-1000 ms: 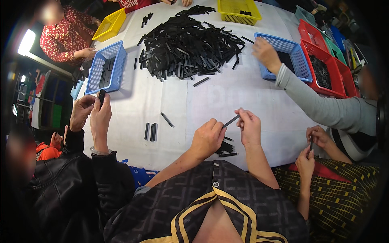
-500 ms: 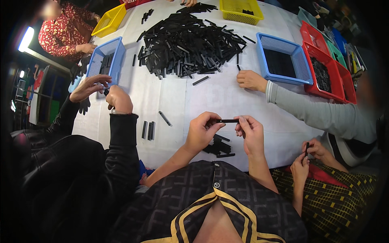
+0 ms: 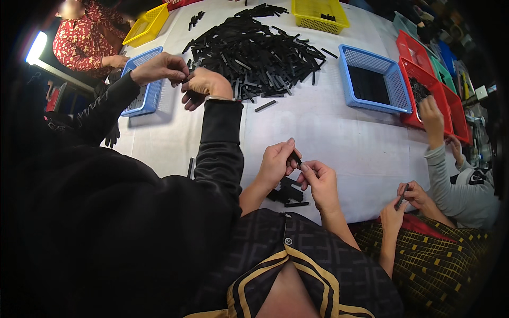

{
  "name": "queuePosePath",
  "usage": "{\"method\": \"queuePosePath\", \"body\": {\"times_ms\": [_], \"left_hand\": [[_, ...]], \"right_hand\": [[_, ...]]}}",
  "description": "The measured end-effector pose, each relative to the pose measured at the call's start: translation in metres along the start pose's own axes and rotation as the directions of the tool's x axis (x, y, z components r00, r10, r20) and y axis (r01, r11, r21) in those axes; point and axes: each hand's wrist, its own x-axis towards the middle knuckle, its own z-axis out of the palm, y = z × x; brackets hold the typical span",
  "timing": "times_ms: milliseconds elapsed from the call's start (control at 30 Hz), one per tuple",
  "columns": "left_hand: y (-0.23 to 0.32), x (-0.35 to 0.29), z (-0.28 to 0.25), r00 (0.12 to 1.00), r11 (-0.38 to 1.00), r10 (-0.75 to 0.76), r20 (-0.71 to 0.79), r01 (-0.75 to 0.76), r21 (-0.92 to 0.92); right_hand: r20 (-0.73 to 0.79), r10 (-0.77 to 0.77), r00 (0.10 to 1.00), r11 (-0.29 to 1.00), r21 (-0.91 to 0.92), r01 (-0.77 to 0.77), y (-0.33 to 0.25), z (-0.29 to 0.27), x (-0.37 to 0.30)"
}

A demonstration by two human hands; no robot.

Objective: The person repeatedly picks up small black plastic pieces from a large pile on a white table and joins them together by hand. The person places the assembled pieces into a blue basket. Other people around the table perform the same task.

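Between my two hands is a small black bar [image 3: 296,158], tilted, partly covered by my fingers. My left hand [image 3: 277,162] pinches its upper end with the thumb raised along it. The fingertips of my right hand [image 3: 319,182] close on its lower end. Just below my hands, near the table's front edge, lies a small heap of black bars [image 3: 289,192], partly hidden by my left hand. A large pile of loose black bars [image 3: 254,58] covers the far middle of the white table [image 3: 339,143].
A co-worker's black sleeve [image 3: 220,132] reaches in close on my left. At the right, another person's hands [image 3: 405,199] hold a dark bar. A blue basket [image 3: 374,105] with black pieces stands beside red bins [image 3: 448,111]. Yellow baskets [image 3: 323,24] stand farther back.
The bar in my hands has turned from level to slanted. The left co-worker's arms have swung right toward the pile. The grey-sleeved arm has moved from the table to the red bins.
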Motion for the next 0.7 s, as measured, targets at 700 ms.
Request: {"method": "queuePosePath", "body": {"times_ms": [700], "left_hand": [[0.226,0.098,-0.092,0.900,0.678,0.070,0.429,-0.359,0.642]], "right_hand": [[0.146,0.234,0.961,0.728,0.629,-0.273,0.005,-0.016,-0.042]]}}
